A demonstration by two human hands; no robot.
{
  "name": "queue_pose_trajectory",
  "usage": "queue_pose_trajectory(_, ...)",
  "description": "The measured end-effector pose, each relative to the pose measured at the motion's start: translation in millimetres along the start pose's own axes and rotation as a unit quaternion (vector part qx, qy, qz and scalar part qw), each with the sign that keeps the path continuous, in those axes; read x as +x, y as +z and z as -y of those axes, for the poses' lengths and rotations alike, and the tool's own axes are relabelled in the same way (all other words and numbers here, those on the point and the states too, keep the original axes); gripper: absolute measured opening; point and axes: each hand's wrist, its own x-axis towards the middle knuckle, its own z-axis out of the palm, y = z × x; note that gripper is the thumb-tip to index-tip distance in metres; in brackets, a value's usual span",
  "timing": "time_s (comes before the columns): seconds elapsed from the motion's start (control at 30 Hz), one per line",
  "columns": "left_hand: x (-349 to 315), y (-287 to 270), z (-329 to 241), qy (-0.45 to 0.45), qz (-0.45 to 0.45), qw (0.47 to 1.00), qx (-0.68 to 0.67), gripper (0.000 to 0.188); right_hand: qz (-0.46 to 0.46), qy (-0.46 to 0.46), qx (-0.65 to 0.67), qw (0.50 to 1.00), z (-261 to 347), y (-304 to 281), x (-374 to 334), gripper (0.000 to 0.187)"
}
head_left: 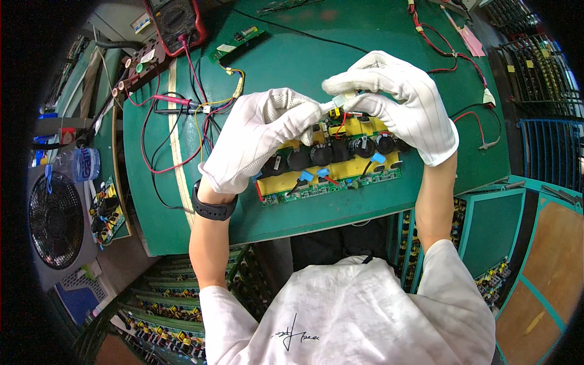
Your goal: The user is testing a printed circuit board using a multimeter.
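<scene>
Both my hands wear white work gloves and meet over a circuit board (354, 170) lying on the green bench. The board carries a row of black capacitors, yellow strips and several blue-tipped leads. My left hand (261, 134) is closed in a pinch on one end of a small white connector (338, 103). At its other end, my right hand (398, 100) also pinches, with the thumb and fingers closed around it. A red wire (345, 118) hangs just below the connector. The glove fingers hide part of the connector and the board's far edge.
A red-and-black multimeter (176, 21) with probe leads (173, 100) lies at the far left. Beyond my hands is a small green circuit board (238, 42). Red cables (453, 53) run along the right. A fan (58, 219) stands left; racks of boards (164, 310) flank the bench.
</scene>
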Motion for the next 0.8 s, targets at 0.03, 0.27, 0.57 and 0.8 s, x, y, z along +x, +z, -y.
queue_pose_trajectory(0.03, 0.0, 0.4, 0.4, -0.003, 0.001, 1.0, -0.007, 0.033, 0.0, 0.001, 0.0, 1.0, 0.1, -0.8, 0.7, 0.031)
queue_pose_trajectory(0.27, -0.1, -0.2, -1.3, -0.004, 0.004, 1.0, 0.006, 0.032, 0.009, -0.011, -0.001, 1.0, -3.5, 0.1, 0.9, 0.029)
queue_pose_trajectory(0.57, 0.2, 5.4, -3.2, -0.032, -0.024, 0.999, 0.016, 0.032, -0.023, -0.044, -0.018, 0.999, -5.9, 5.4, 2.3, 0.027)
queue_pose_trajectory(0.8, 3.3, 6.8, 1.6, -0.008, -0.026, 0.999, 0.026, 0.029, -0.039, -0.065, 0.006, 0.997, -10.8, 17.2, 4.7, 0.022)
